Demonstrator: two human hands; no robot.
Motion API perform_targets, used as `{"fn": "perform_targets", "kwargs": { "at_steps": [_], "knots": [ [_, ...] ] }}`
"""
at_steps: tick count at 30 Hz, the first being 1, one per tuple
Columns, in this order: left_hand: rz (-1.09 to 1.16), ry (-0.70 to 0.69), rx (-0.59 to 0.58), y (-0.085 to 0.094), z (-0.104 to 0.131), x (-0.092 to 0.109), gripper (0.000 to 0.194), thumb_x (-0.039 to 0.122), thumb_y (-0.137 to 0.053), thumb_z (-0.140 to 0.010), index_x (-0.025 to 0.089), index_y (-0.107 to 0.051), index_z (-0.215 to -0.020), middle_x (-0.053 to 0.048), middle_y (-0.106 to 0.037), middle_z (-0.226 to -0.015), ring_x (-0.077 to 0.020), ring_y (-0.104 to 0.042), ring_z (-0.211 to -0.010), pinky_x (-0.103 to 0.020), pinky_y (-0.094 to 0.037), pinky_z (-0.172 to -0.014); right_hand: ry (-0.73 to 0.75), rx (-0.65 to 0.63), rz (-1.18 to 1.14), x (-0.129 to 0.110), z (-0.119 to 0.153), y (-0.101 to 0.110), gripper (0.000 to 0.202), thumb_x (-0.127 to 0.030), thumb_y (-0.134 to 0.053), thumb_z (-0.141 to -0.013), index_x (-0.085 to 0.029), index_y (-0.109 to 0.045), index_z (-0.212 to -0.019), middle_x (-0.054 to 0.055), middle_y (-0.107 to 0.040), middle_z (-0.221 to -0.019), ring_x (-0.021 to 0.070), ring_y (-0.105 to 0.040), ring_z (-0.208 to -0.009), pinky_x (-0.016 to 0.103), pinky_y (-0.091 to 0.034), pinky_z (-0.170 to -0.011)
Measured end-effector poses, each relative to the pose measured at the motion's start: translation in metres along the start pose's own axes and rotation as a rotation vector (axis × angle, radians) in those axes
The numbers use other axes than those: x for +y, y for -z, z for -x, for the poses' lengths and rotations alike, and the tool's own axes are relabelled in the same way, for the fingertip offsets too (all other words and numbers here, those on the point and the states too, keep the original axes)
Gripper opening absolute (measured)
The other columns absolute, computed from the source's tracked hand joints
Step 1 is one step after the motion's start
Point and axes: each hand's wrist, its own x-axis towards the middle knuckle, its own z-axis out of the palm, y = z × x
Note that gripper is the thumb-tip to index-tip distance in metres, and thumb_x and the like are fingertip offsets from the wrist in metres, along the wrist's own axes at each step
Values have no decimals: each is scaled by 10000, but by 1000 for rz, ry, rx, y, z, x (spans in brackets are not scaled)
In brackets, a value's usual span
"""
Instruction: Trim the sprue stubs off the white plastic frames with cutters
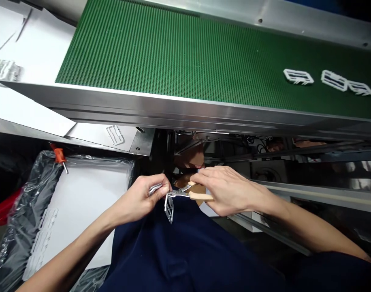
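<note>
My left hand [151,192] pinches small pale plastic frames between thumb and fingers. One frame [169,209] hangs below the fingertips, over my dark blue clothing. My right hand [226,190] is wrapped round the pale orange handles of a pair of cutting pliers [200,196]. The handles are spread somewhat apart. The metal jaws lie right at the hanging frame, next to my left fingertips. Whether the jaws touch the plastic I cannot tell. Part of what my left hand holds is hidden by the fingers.
A green ribbed conveyor belt [173,52] with a metal side rail [161,101] runs across ahead; several pale frames [298,76] lie on its right. A plastic-lined box [88,194] at left holds white sheets and frames [41,239]. An orange-handled screwdriver [59,155] rests at its rim.
</note>
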Motion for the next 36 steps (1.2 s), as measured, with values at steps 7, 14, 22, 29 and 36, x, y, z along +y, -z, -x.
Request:
{"fn": "perform_targets", "kwargs": {
  "at_steps": [7,14,22,29,36],
  "knots": [
    [-39,-3,3,-2,0,6,220,343,-494,-843,174,-610,-765,-13,-587,-692,-174,-513,-667,-266,-420,-641,24,-11,155,-7,1,15,189,-222,-562,-693,-191,-569,-880,51,-581,-745,184,-539,-634,290,-263,-532],
    [-90,16,-69,-7,-3,3,232,330,-433,-887,178,-544,-751,-2,-565,-709,-166,-500,-679,-261,-381,-637,65,-31,182,-10,-6,25,124,-137,-565,-629,-185,-558,-743,26,-537,-590,134,-462,-468,273,-191,-495],
    [110,34,-33,-6,-5,-9,226,350,-461,-891,176,-555,-782,-13,-592,-775,-169,-523,-749,-268,-390,-702,-32,-2,-394,26,-8,-11,41,-215,-565,-727,-191,-533,-736,-32,-517,-601,95,-422,-514,226,-266,-498],
    [402,40,-23,-13,-16,-19,214,351,-517,-859,153,-557,-789,-53,-614,-805,-193,-563,-763,-314,-428,-719,62,228,-1437,-8,-50,-119,377,-388,-685,-714,-174,-475,-943,0,-523,-824,104,-497,-686,223,-415,-621],
    [442,286,259,-21,-28,-54,410,401,-645,-752,157,-600,-1078,-49,-608,-839,-151,-531,-647,-263,-442,-595,-252,629,-1546,-20,-44,-121,305,-276,-725,-677,-177,-490,-843,-30,-483,-743,88,-465,-653,210,-408,-616]
  ]
}}
